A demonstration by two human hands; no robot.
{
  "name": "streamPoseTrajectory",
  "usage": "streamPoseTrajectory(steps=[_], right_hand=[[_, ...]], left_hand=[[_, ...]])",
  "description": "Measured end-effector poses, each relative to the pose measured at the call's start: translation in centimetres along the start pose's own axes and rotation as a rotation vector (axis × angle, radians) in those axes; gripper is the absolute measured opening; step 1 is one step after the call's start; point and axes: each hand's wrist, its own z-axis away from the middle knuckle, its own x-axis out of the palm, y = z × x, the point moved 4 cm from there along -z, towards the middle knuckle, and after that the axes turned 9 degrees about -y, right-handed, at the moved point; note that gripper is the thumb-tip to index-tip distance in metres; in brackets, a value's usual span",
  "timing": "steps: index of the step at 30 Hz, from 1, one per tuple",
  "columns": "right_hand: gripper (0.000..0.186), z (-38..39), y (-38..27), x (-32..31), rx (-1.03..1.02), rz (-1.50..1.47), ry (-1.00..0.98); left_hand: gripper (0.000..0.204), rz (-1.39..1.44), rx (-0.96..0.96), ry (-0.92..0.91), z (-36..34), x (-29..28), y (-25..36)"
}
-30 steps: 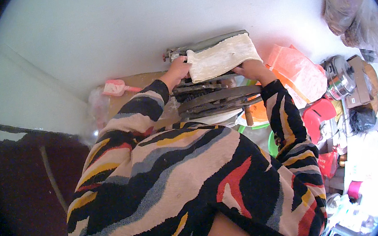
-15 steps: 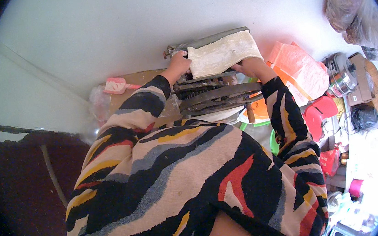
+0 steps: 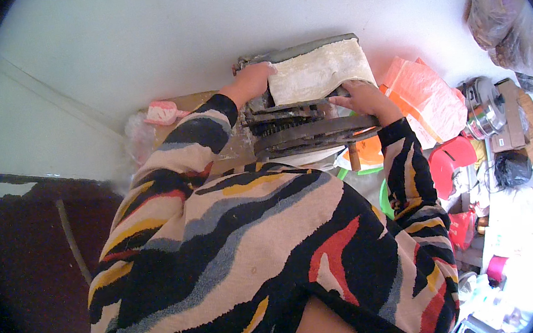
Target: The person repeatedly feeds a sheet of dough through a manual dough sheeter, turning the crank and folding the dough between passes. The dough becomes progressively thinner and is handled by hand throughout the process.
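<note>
Dough sheet [image 3: 318, 73] on crank machine [image 3: 305, 131]

Sheet lies across machine's top. Left hand [image 3: 250, 82] at machine's upper left, grip can't tell; right hand [image 3: 369, 100] at machine's right, thumb and fingers apart. Probably feeding step; next calls for even support.

White wall [image 3: 168, 34]: softly lit, bluish, dimmer toward the left of the frame
Maroon surface [image 3: 29, 256]: deep shade at lower left, detail mostly lost
Dough sheet [image 3: 318, 73]: pale, evenly lit
Striped sweater [image 3: 224, 255]: pattern crisp
Right edge: light enters here, blown-out glare at lower right
Fisheye rim: black corners, straight lines bowed
</note>
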Motion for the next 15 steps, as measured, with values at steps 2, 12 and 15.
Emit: streamPoseTrajectory(steps=[2,12,15], right_hand=[[0.065,0.1,-0.4,-0.3,0.022,0.040,-0.011],[0.066,0.0,-0.1,0.4,0.043,0.159,-0.023],[0.061,0.2,-0.1,0.0,0.041,0.069,-0.058]], left_hand=[[0.023,-0.118,-0.013,-0.109,0.2,0.3,0.2],[0.018,-0.243,-0.021,-0.238,-0.8,-0.4,0.0],[0.023,-0.169,0.050,-0.280,-0.2,-0.8,0.2]])
